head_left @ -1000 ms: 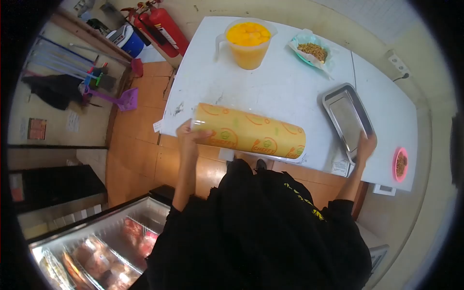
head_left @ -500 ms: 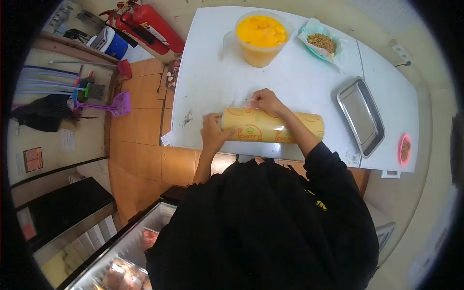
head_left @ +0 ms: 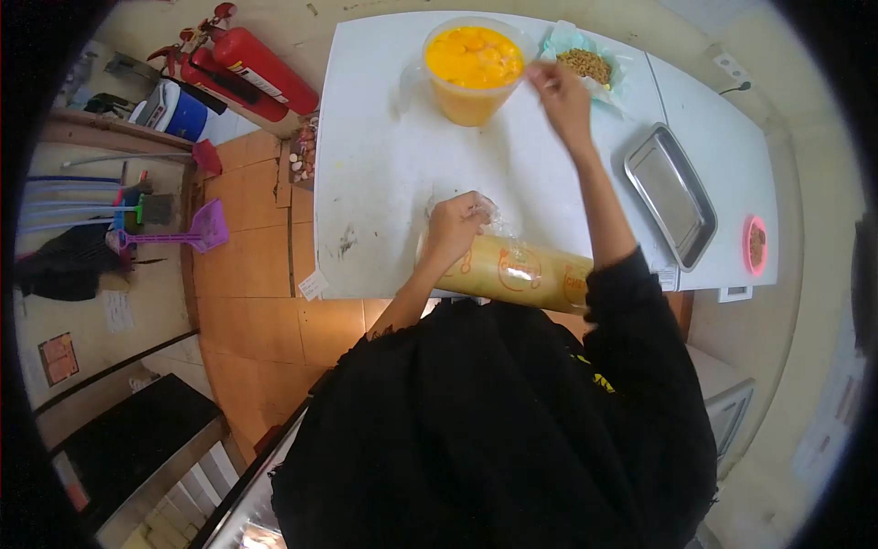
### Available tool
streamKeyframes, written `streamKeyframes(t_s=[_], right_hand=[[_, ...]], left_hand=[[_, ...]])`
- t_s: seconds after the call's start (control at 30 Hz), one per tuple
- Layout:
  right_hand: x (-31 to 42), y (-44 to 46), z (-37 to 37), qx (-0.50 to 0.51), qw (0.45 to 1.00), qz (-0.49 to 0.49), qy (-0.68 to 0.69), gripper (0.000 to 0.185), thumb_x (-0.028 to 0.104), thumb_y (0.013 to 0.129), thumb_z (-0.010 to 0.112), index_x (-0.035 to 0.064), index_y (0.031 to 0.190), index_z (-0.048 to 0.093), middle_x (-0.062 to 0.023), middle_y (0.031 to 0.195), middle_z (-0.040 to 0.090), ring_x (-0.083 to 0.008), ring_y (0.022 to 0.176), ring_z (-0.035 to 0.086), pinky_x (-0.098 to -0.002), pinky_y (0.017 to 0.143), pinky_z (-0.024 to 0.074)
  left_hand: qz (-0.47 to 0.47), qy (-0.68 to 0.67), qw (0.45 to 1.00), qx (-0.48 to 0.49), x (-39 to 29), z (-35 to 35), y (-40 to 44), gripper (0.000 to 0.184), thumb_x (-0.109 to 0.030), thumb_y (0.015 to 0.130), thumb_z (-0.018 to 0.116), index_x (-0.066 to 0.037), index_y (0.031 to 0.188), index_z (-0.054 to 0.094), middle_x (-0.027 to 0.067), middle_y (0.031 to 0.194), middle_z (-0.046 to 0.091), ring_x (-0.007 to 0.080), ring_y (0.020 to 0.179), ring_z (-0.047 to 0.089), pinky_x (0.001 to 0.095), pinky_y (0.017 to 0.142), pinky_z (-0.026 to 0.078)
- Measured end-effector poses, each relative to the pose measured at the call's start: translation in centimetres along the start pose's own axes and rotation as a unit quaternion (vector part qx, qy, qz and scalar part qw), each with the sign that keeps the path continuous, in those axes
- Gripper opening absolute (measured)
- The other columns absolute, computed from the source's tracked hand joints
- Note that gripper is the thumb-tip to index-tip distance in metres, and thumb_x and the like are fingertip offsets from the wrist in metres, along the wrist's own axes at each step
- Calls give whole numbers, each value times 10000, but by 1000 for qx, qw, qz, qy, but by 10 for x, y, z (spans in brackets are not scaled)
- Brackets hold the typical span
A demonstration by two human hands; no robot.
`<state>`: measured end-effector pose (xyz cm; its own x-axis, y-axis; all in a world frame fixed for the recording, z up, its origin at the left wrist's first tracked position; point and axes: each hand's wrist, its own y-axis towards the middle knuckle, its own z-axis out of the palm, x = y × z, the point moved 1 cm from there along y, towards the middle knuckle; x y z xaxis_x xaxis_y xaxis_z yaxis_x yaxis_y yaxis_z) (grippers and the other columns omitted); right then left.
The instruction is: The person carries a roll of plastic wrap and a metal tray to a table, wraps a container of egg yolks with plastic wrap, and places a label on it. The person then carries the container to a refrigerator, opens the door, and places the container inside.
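A yellow-printed roll of clear film (head_left: 521,273) lies at the table's front edge, close to my body. My left hand (head_left: 459,224) is closed on the bunched edge of the clear film, just above the roll's left end. Stretched forward, my right hand (head_left: 560,91) is beside the rim of a clear plastic jug (head_left: 468,102) holding orange-yellow liquid with yolk-like lumps. The right fingers are bent together and blurred; what they hold, if anything, cannot be made out. Right of that hand sits a green dish (head_left: 599,89) lined with paper, with brown crumbs in it.
On the white table (head_left: 375,183), a metal tray (head_left: 672,197) lies at the right, with a pink dish (head_left: 754,245) of brown crumbs beyond it. Red fire extinguishers (head_left: 265,69) stand at the back left. A purple dustpan (head_left: 208,226) hangs over the tiled floor at left.
My right hand has moved from the tray to the roll, then forward to the jug. My left hand has shifted from the roll's end to the film edge. The roll now lies at the table edge.
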<state>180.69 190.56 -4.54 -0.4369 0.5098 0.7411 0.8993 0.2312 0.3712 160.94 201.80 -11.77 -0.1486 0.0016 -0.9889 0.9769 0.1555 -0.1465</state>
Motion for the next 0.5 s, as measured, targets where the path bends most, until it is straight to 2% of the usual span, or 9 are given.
streamKeyframes(t_s=[0.03,0.07,0.1,0.17,0.2,0.27,0.4,0.47,0.5], right_hand=[[-5,27,-6,-63,993,-38,-89,394,374,750,581,21,925,592,-131,803,606,-213,710,579,-282,630,445],[-19,53,-3,-31,995,41,-84,451,403,755,562,-5,946,578,-141,805,607,-212,718,595,-291,613,475],[-22,70,0,-30,996,36,-81,451,403,755,562,-5,946,578,-141,805,607,-212,718,595,-291,613,475],[-33,91,9,109,970,196,95,406,334,779,545,-29,959,565,-135,784,608,-203,693,610,-288,596,506],[-42,99,13,112,968,200,98,406,334,779,545,-29,959,565,-135,784,608,-203,693,610,-288,596,506],[-52,106,17,237,950,146,144,312,241,793,541,-1,989,553,-70,744,589,-150,626,587,-270,619,504],[-51,95,11,238,955,137,112,211,128,787,521,-21,929,562,-76,745,587,-143,641,596,-241,594,510],[-50,85,5,252,935,159,193,196,100,757,560,-77,840,559,-140,724,601,-189,603,611,-270,564,530],[-50,78,2,251,935,159,194,196,100,757,560,-77,840,559,-140,724,601,-189,603,611,-270,564,530]], left_hand=[[0,-2,1000,-3,-3,1,-3,103,-109,746,529,-18,763,574,84,710,608,155,605,582,287,526,447],[16,-27,1000,1,-9,1,-5,87,-75,743,513,-15,786,559,75,721,599,134,600,570,255,505,432],[33,-50,998,5,-13,0,-6,89,-42,740,498,-13,810,545,65,733,590,112,596,557,222,484,417],[17,-34,999,19,-13,-2,-7,103,-45,744,487,-14,828,537,63,746,584,111,598,554,215,480,413],[-1,-21,999,37,-11,-2,-8,116,-48,747,477,-16,846,530,60,758,578,111,600,551,209,476,408],[-23,-67,996,51,-11,-4,-5,109,-62,750,466,-14,819,536,60,750,576,108,599,546,206,477,404],[-84,-165,981,52,-8,-5,1,135,-106,753,446,-17,742,547,54,717,564,105,586,527,204,480,389],[-75,-143,986,31,-9,-2,2,145,-113,755,443,-17,725,547,53,710,561,105,576,518,204,483,384],[-67,-124,990,12,-9,0,2,158,-120,757,439,-16,707,547,53,702,558,105,567,509,205,487,378]])
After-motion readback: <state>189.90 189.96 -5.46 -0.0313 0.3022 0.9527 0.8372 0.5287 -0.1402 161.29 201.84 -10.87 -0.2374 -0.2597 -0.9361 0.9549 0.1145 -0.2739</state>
